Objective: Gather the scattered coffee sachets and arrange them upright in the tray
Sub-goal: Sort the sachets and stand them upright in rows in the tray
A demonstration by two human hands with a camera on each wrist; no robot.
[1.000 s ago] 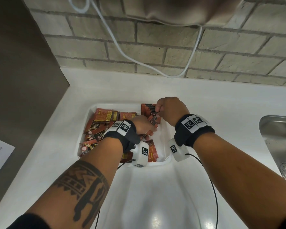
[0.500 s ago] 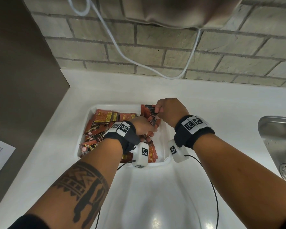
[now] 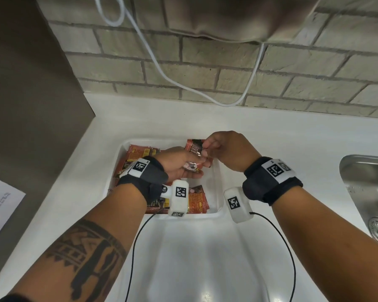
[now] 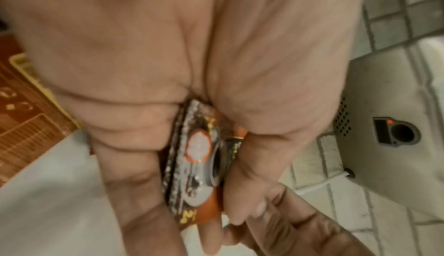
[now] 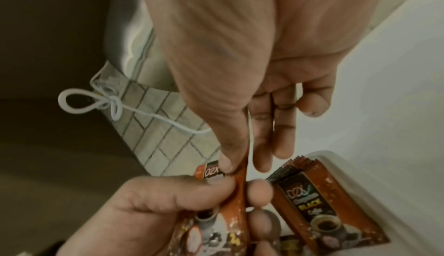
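Note:
A white tray (image 3: 217, 211) sits on the white counter. Red-brown coffee sachets lie loose along its left side (image 3: 138, 154), and some lie flat at its front (image 3: 197, 200). A few sachets (image 5: 312, 201) stand leaning at the tray's back right corner (image 3: 192, 146). My left hand (image 3: 191, 170) is over the tray and grips a small bundle of sachets (image 4: 199, 157) between thumb and fingers. My right hand (image 3: 203, 151) meets it from the right. Its thumb and forefinger pinch the top edge of one sachet (image 5: 240, 176) in that bundle.
A steel sink (image 3: 369, 192) is set into the counter at the right. A sheet of paper (image 3: 0, 210) lies at the left beside a dark panel (image 3: 31, 83). A white cable (image 3: 162, 68) hangs on the brick wall below a wall-mounted unit (image 3: 238, 16).
My left hand has risen from the tray's pile with a bundle of sachets and turned palm up. My right hand has moved from the standing sachets to pinch that bundle.

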